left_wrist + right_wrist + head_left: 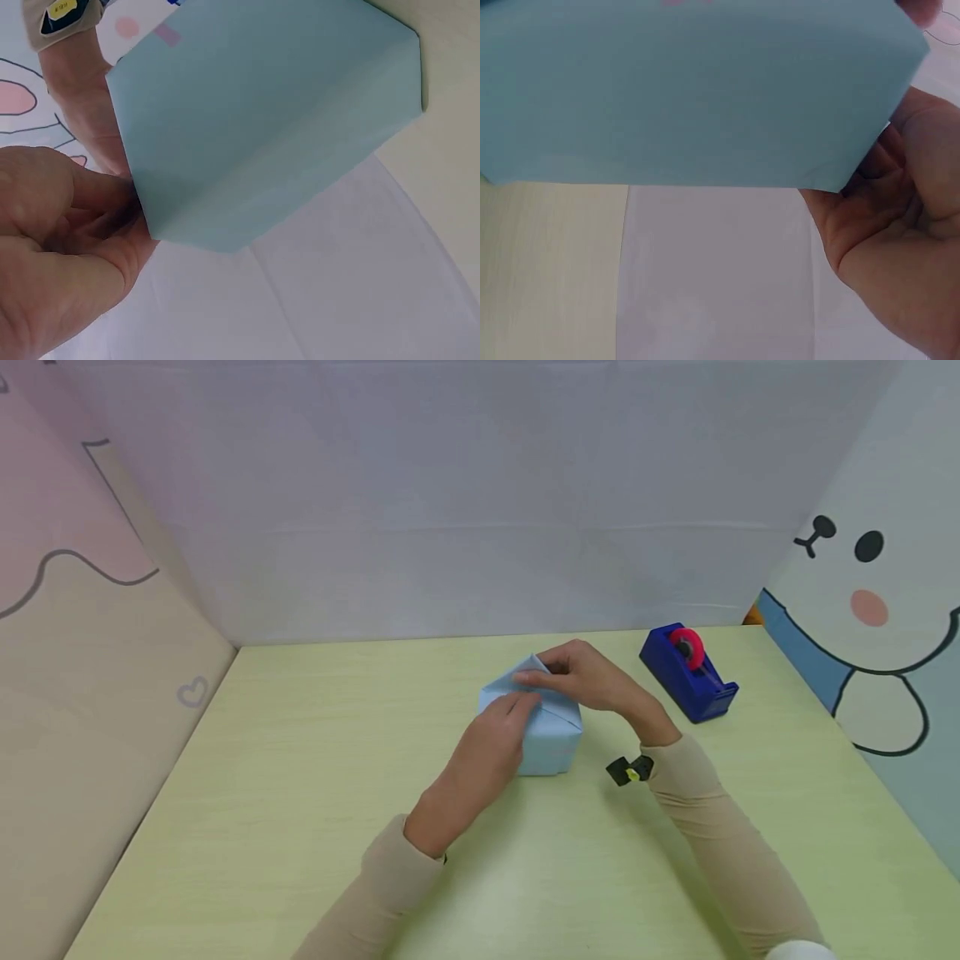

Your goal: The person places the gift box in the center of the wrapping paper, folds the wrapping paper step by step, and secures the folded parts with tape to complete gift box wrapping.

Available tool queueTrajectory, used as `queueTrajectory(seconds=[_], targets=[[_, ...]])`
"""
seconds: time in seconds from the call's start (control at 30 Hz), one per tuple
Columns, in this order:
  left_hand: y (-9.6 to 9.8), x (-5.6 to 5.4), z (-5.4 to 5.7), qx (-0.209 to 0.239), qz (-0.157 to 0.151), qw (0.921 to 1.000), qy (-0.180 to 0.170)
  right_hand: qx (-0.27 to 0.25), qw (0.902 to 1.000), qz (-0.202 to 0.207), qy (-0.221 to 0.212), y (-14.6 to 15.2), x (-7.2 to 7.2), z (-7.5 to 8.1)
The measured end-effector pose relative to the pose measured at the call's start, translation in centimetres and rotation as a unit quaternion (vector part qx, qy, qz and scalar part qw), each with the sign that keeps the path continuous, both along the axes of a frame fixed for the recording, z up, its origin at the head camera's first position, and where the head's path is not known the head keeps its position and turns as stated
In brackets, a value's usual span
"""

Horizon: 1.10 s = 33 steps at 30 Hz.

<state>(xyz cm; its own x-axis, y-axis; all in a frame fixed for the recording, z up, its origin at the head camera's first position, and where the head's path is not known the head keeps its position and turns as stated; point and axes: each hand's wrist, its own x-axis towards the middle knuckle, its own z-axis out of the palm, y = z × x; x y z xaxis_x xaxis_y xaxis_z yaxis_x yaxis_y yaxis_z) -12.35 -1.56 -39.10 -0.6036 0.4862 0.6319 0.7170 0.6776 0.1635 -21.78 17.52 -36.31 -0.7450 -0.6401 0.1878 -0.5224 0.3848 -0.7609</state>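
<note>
A light blue paper-wrapped box [551,750] stands on the table, its paper rising to a folded point at the back. My left hand [495,735] pinches the paper at the near left of the top. From the far right, my right hand [592,677] reaches over and holds the folded paper, thumb along the top. In the left wrist view, the fingers of the left hand [75,232] curl at the edge of a smooth blue side. The right wrist view has the right hand [907,217] bent around a paper corner, its fingertips hidden behind the sheet.
A dark blue tape dispenser [686,681] with a pink-red roll core stands at the back right of the pale yellow-green table [300,760]. A white back wall [480,510] and printed side panels [877,693] border the table.
</note>
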Motion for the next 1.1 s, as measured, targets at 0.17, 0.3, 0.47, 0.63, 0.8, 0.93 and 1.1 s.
queueTrajectory(seconds=[0.17,0.3,0.47,0.63,0.8,0.93,1.1], targets=[[-0.5,-0.5,0.5,0.047,0.021,0.9981,-0.034,0.0,1.0,-0.002,0.004,0.0,0.1,0.1],[-0.7,-0.8,0.7,0.071,0.068,0.9943,-0.041,0.001,0.9999,-0.01,0.005,0.0,0.2,0.2],[-1.2,-1.1,0.8,0.071,0.105,0.9898,-0.065,0.01,0.9999,-0.011,-0.001,0.1,0.4,0.1],[-1.9,-1.4,0.9,0.061,0.087,0.9871,-0.119,0.019,0.9998,-0.006,0.005,0.5,0.7,-0.1],[-2.1,-1.5,1.1,0.066,0.08,0.9812,-0.163,0.019,0.9997,-0.002,0.017,1.1,0.9,-0.5],[-2.1,-1.5,1.0,0.07,0.084,0.9791,-0.171,0.018,0.9997,-0.002,0.018,1.4,1.1,-0.7],[-2.2,-1.6,1.0,0.079,0.085,0.9781,-0.173,0.015,0.9996,-0.001,0.022,1.6,1.4,-0.7]])
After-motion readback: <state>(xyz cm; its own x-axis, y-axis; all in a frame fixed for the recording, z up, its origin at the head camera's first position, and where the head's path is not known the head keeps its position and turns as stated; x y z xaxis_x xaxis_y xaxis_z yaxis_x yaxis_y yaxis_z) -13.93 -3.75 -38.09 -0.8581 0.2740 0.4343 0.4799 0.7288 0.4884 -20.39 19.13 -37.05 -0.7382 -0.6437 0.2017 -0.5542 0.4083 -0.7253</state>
